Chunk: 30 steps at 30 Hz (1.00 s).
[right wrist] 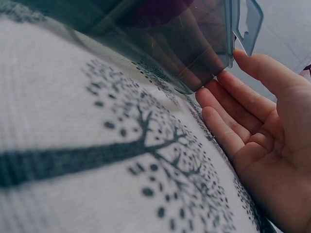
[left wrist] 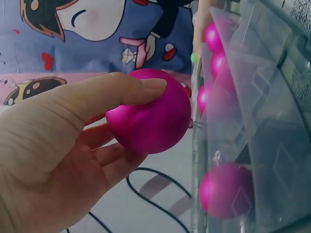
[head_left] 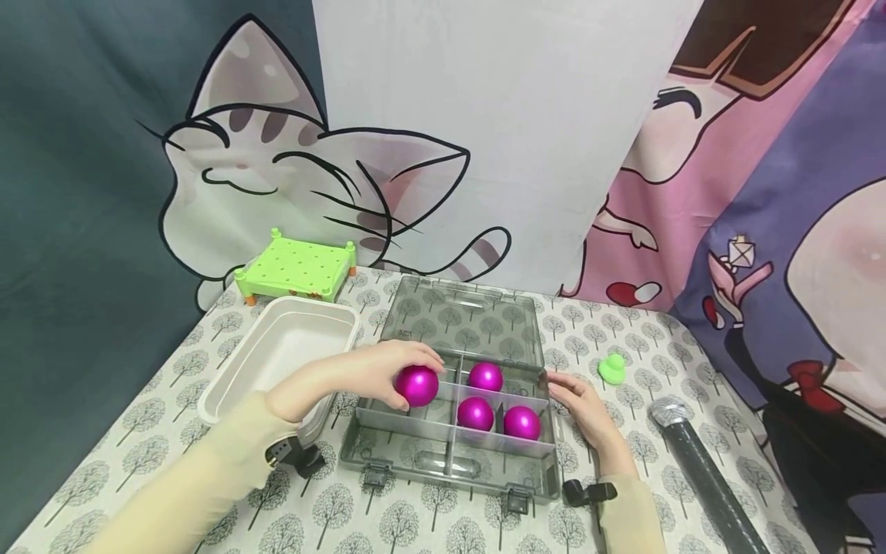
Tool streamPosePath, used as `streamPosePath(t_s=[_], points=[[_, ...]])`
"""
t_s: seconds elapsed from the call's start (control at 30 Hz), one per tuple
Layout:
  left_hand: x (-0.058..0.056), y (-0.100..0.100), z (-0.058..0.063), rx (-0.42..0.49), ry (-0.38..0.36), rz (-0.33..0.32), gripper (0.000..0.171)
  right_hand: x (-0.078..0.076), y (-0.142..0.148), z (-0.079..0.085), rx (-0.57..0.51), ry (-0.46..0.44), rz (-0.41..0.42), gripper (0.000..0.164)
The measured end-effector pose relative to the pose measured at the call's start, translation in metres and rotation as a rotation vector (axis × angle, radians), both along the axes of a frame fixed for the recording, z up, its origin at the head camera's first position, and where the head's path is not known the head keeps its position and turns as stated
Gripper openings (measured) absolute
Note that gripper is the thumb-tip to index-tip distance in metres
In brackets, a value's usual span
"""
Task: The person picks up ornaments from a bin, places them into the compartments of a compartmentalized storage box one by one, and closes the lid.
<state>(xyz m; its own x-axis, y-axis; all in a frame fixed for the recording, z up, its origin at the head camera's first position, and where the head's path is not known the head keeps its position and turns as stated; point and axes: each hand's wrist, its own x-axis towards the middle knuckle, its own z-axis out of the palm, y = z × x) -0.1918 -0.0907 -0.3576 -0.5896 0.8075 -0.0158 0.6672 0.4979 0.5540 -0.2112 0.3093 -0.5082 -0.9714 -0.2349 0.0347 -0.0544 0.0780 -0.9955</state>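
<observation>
My left hand (head_left: 384, 373) holds a shiny magenta ball (left wrist: 150, 114) between thumb and fingers, over the left part of a grey see-through divider box (head_left: 450, 483). Its hinged lid (head_left: 464, 315) lies opened out behind it. Three like balls sit in the box's right half: one ball at the back (head_left: 486, 377) and two in front of it, a left ball (head_left: 475, 415) and a right ball (head_left: 522, 422). The left wrist view shows another ball (left wrist: 226, 191) in the box, hidden in the head view. With fingers extended, my right hand (head_left: 587, 412) touches the box's right wall.
A white tray (head_left: 214, 385) stands left of the box, partly behind the left forearm. Farther back is a green toy bed-like platform (head_left: 298, 264). To the right lie a small green toy (head_left: 612, 369) and a black microphone (head_left: 713, 481). A tree-print cloth (head_left: 332, 508) covers the table.
</observation>
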Motion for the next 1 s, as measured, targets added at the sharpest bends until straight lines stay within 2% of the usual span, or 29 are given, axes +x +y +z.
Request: streamPosePath(t_s=[0.3, 0.5, 0.67, 1.0], points=[[-0.002, 0.018, -0.017, -0.048, -0.014, -0.013, 0.066, -0.001, -0.001, 0.000, 0.002, -0.011, -0.006, 0.040], [-0.002, 0.028, -0.029, -0.084, -0.033, 0.008, 0.067, -0.002, -0.001, -0.001, 0.005, -0.016, -0.004, 0.038], [-0.005, 0.035, -0.031, -0.120, -0.034, 0.022, 0.069, -0.001, 0.000, -0.001, 0.005, -0.014, -0.016, 0.039], [-0.008, 0.039, -0.031, -0.156, -0.033, 0.007, 0.071, 0.000, -0.001, 0.001, -0.007, -0.013, -0.008, 0.039]])
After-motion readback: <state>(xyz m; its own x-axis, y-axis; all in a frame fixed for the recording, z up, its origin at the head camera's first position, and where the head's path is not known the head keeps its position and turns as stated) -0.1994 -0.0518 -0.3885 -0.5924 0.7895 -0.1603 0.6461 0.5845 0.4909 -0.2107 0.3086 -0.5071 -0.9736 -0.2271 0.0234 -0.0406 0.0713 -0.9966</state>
